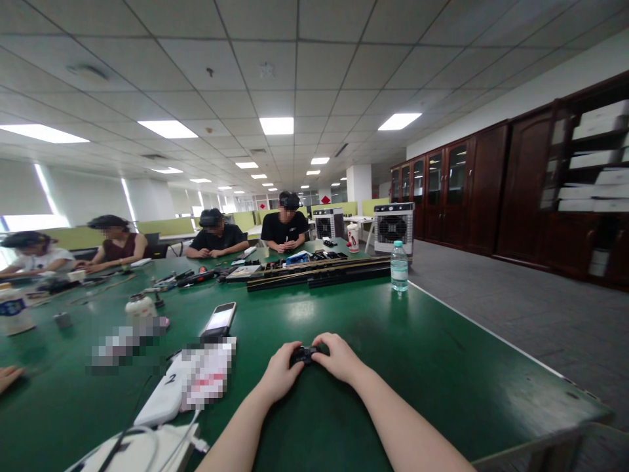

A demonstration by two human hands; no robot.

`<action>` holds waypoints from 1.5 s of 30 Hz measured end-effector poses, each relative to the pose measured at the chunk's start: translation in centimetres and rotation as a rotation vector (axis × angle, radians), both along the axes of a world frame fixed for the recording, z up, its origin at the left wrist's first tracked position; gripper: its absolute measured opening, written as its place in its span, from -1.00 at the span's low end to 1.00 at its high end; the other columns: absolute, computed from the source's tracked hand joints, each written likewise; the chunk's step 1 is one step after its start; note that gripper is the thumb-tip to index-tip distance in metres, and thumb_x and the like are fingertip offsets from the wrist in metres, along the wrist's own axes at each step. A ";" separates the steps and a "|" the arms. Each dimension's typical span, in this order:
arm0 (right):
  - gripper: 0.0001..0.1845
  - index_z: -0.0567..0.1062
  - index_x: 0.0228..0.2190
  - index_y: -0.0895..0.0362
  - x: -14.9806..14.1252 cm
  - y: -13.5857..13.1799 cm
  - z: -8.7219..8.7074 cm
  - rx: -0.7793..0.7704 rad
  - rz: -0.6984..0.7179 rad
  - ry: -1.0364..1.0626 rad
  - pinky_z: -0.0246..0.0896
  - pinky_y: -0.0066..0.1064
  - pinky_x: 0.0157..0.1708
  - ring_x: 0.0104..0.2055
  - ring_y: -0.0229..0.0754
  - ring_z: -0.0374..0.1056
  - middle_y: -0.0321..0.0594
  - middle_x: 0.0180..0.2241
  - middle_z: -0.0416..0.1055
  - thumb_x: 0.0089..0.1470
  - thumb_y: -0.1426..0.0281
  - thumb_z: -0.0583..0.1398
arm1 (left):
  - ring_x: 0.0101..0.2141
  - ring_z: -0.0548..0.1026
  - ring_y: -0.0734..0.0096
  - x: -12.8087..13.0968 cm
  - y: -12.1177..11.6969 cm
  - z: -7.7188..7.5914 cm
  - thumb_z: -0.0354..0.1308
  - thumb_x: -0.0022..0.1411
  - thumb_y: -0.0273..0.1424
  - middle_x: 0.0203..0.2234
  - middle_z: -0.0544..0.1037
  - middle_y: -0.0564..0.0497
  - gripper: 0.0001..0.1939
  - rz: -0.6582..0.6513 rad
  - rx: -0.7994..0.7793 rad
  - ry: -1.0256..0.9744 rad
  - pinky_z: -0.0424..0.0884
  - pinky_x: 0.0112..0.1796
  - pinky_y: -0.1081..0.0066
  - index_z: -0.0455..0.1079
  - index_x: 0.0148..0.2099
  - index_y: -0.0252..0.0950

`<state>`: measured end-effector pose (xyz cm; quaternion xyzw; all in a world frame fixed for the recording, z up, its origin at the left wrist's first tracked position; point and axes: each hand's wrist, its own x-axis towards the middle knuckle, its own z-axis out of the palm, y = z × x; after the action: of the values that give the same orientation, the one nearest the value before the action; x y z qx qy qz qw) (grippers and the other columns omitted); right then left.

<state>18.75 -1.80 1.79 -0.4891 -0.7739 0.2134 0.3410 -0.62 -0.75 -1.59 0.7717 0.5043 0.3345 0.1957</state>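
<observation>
A small black part, with finer detail too small to make out, sits low over the green table between both hands. My left hand closes on its left end, thumb in front and fingers behind. On the opposite end, my right hand grips it the same way. To the left of my left hand lie a white power bank marked with a 2 and a blurred white-and-pink packet. A phone rests a little farther off.
A water bottle stands near the right table edge. Long black rails lie across the table ahead. White cables run at the lower left. Several people sit around the table, and another person's hand shows at the far left.
</observation>
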 end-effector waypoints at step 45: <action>-0.70 0.45 -0.22 0.10 0.9 1.4 0.0 0.166 -0.175 0.478 0.31 -0.23 -0.14 -0.25 -0.14 0.42 -0.16 -0.26 0.52 -0.04 0.28 0.15 | 0.00 0.40 0.21 0.1 -0.2 0.2 0.09 0.10 -0.46 -0.02 0.45 -0.14 -0.57 0.003 -0.036 0.024 0.25 0.07 0.26 0.30 0.06 -0.31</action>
<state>19.64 -0.37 1.79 -0.4605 -0.6409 0.2283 0.5702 -0.49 -0.99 -1.39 0.7711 0.5139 0.3163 0.2030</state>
